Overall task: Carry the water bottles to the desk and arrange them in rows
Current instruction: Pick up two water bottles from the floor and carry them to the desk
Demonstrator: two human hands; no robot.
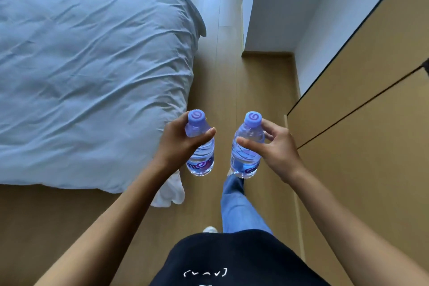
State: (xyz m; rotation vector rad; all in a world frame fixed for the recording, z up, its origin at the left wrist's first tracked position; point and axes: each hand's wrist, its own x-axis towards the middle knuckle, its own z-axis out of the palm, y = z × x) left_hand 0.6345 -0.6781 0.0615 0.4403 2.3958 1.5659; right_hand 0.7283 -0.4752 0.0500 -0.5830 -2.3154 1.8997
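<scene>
1. The bed (88, 81) fills the view from nine to eleven o'clock, under a wrinkled pale blue duvet. Its left side and head end are cut off by the frame, and a dark shape at its far corner, near eleven o'clock, is too cropped for me to name.
2. Tan cabinet fronts (371, 123) run down the three o'clock side, split by dark seams. Their tops and handles lie out of frame.
3. The wooden floor (262, 90) stretches away toward twelve o'clock between the bed and a white wall (274, 2).
4. My black shirt (232, 260) sits at six o'clock. It has a small white mark, and a line below that is cut off. One blue jeans leg (236, 206) steps forward. Only the tip of a white shoe shows behind it.
5. My left hand (178, 141), just left of centre, grasps the shoulder of the left bottle (200, 146). The thumb crosses its front and my other fingers are hidden behind it.
6. My right hand (276, 146), just right of centre, pinches the right bottle (247, 146) near its neck between thumb and curled fingers.
7. Both bottles are clear plastic, upright, apart and held above the floor. Each has a lilac cap and water inside. Their labels are partly covered and unreadable.
</scene>
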